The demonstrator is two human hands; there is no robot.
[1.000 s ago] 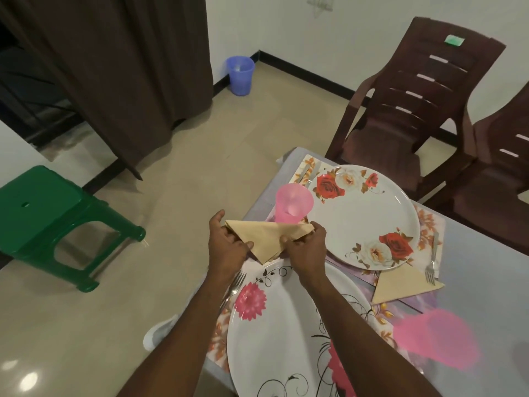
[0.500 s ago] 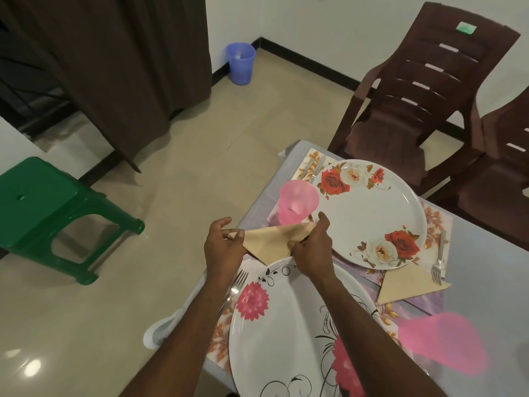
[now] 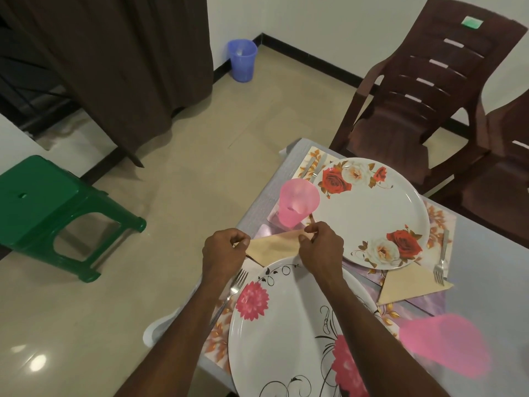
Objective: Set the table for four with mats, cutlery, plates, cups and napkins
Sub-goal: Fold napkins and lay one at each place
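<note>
Both hands have lowered the folded napkin (image 3: 274,246) since the earlier frames, from a lifted hold in front of the pink cup (image 3: 297,206) down to just beyond the far rim of the near plate (image 3: 286,333). Left hand (image 3: 223,253) pinches the napkin's left corner with curled fingers; right hand (image 3: 322,247) pinches its right corner, fingers closed on the fabric. Its long edge runs left to right between the hands, with the point aimed back toward the person. Whether it already rests on the surface (image 3: 486,253) I cannot tell.

Judging by the setting opposite, where a second napkin (image 3: 412,285) lies beside the rose plate (image 3: 372,213), this one needs laying flat in the narrow gap between cup and near plate. The cup stands just behind the right hand's knuckles and could be knocked; a fork (image 3: 232,290) lies just under the left wrist.
</note>
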